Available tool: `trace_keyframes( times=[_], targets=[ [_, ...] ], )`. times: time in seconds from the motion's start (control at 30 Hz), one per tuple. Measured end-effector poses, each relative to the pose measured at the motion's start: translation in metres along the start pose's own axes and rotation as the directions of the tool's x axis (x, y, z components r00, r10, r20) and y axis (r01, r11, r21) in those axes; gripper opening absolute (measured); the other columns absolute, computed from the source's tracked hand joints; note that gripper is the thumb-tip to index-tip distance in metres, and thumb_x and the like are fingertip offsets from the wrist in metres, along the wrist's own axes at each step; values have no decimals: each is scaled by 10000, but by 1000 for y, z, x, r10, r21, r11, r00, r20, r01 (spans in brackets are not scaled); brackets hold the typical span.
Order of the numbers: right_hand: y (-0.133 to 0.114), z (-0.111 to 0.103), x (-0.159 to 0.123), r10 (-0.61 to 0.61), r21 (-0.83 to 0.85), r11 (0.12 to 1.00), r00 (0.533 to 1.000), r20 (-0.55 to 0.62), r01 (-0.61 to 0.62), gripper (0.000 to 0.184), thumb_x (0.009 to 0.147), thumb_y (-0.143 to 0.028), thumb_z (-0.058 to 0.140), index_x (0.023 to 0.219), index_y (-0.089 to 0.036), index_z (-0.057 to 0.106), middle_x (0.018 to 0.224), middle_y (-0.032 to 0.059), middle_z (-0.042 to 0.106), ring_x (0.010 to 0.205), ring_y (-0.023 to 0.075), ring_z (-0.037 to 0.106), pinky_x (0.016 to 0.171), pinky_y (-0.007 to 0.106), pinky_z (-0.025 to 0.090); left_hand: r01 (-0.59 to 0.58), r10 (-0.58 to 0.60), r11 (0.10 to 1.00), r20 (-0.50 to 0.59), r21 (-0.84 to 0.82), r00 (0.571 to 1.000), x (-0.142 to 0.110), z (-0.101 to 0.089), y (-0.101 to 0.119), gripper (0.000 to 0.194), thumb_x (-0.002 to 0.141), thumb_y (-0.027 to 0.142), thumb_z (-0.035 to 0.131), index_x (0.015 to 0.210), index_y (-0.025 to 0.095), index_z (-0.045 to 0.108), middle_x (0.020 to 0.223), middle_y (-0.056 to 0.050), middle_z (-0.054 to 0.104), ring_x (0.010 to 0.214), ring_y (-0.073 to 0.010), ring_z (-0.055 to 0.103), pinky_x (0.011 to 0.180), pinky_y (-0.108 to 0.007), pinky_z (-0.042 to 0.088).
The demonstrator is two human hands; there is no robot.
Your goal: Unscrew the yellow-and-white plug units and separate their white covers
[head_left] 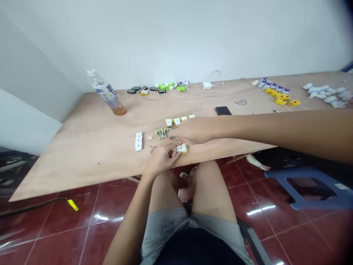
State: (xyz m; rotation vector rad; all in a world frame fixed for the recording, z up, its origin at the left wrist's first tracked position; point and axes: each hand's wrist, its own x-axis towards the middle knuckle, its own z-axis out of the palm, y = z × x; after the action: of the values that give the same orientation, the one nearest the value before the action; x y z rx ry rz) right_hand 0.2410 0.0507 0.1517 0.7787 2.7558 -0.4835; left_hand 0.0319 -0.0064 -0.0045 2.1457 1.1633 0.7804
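My left hand (159, 159): fingers pinching white-and-yellow plug (180, 149) near the surface's (82, 147) 6 o'clock edge. Right hand (194, 130) above it, toward 1 o'clock; finger grip hidden, cannot tell. White strip (139, 141) at 9 o'clock, bottle (109, 96) 10 o'clock.

Open tabletop (71, 154) left of the white blocks (139, 141), bottle (109, 95) (tallest obstacle) farther back, yellow-white pieces (169, 122) crowding mid-table
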Motion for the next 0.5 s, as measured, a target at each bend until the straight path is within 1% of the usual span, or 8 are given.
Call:
trace_keyframes(
  times=[0.07,0.17,0.2,0.27,0.33,0.4,0.5],
  targets=[
    [2,0,1,-22,9,1000,1000,-19,22,180,1111,-243,570,1219,-200,708,1187,111,796,949,251,685,721,339,389,3,-3,1000,6,-7,1000,0,0,0,411,1004,316,697,701,233,433,695,14,588,617,-163,483,645,-310,348],
    [1,-1,1,68,7,998,997,-26,-68,191,1107,-320,612,1210,-194,713,1125,113,801,891,255,681,684,344,367,7,-7,1000,16,-9,1000,0,0,0,404,1014,319,687,701,234,446,670,17,574,609,-168,484,644,-310,350],
    [-1,-2,1,77,8,997,997,-24,-77,197,1108,-327,614,1215,-192,710,1118,112,800,876,252,678,677,345,360,6,-6,1000,18,-9,1000,0,0,0,404,1015,321,687,701,235,447,673,14,580,609,-169,486,645,-311,353],
    [-3,-3,1,50,-2,999,999,-14,-50,189,1105,-303,614,1233,-193,700,1139,111,796,873,246,673,673,343,352,2,-2,1000,20,-11,1000,0,0,0,407,1013,325,688,698,237,445,700,1,608,622,-174,501,646,-311,358],
    [-5,-3,2,38,-29,999,999,-9,-39,171,1115,-278,585,1208,-191,699,1139,112,793,868,243,662,667,347,344,-5,6,1000,19,-8,1000,0,-1,0,410,1015,326,688,698,239,443,727,-11,629,644,-182,521,655,-312,363],
    [-6,-3,3,45,-53,998,999,3,-45,162,1117,-241,560,1170,-186,702,1107,110,792,855,241,653,666,351,345,-16,16,1000,14,1,1000,0,-1,0,409,1019,319,686,701,240,441,716,-6,613,651,-184,521,667,-313,365],
    [-6,-3,4,17,-70,997,1000,21,-15,150,1095,-213,596,1193,-182,704,1133,114,792,891,248,665,691,351,373,-16,16,1000,9,10,1000,1,-1,1,406,1017,317,689,706,238,440,681,16,565,634,-177,493,663,-314,357]
  ],
)
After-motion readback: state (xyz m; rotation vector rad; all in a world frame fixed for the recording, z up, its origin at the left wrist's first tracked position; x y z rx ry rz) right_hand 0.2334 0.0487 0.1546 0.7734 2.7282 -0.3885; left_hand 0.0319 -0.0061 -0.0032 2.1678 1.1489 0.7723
